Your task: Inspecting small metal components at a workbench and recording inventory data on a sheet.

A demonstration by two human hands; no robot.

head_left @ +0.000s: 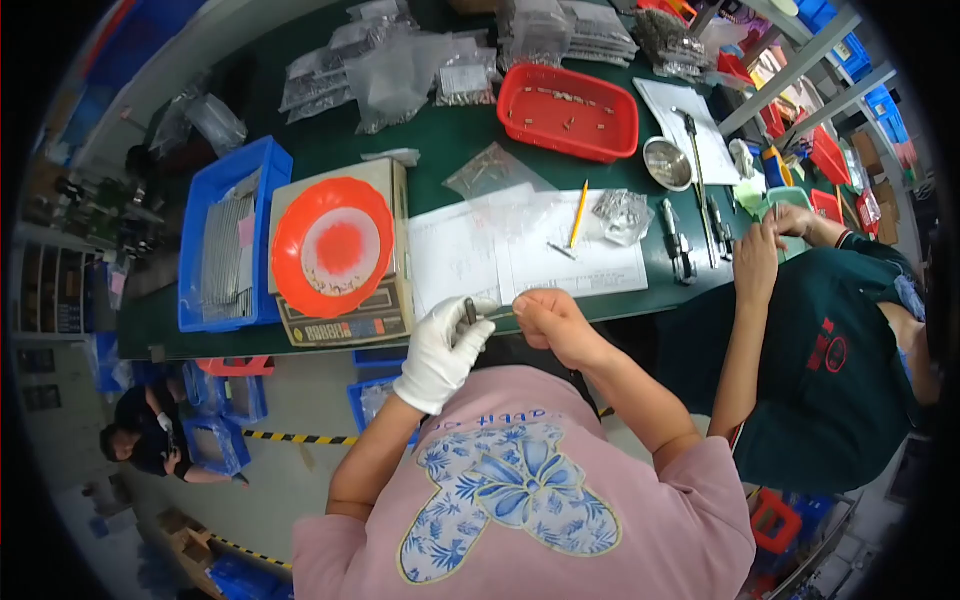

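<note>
My left hand (447, 352), in a white glove, is closed over the table's front edge. Between its thumb and fingers it grips a small dark metal pin (470, 311). Just to the right, my bare right hand (556, 324) is curled in a pinch, and whatever its fingertips hold is too small to make out. The two hands are close but apart. Beyond them lie printed paper sheets (590, 275), with a yellow pencil (579, 215), a thin metal piece (561, 251) and a clear bag of small parts (624, 216) on top.
An orange bowl (290, 250) sits on a weighing scale (390, 328), beside a blue bin (187, 290). Farther back are a red tray (568, 143) with small pieces, bagged parts (400, 80) and a steel bowl (667, 163). A co-worker (830, 340) works close at right.
</note>
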